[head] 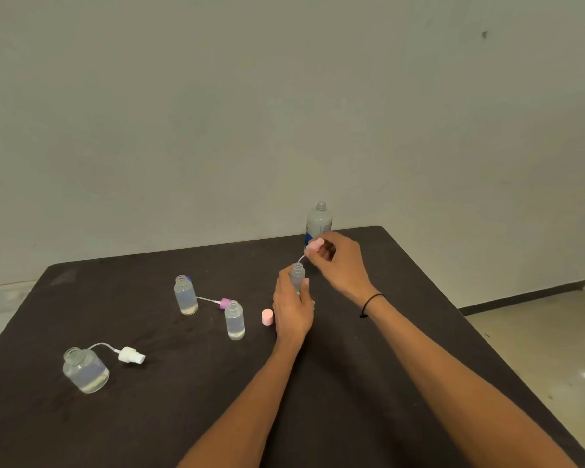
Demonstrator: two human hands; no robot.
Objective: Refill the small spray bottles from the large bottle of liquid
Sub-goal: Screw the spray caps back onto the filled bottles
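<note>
My left hand (293, 307) grips a small clear spray bottle (297, 275) upright on the dark table (368, 383). Just above it, my right hand (340, 265) holds a pink spray head (314, 245) whose thin tube curves down toward the bottle's open neck. The large bottle (319, 222), uncapped with a blue label, stands behind my right hand near the table's far edge. Two open small bottles (185, 295) (234, 320) with clear liquid stand left of my hands. A wider open bottle (86, 369) sits at the near left.
A pink cap (267, 317) stands just left of my left hand. A purple spray head (224, 303) with tube lies between the two small bottles. A white spray head (131, 355) lies beside the wide bottle. A wall rises behind the table; floor shows at right.
</note>
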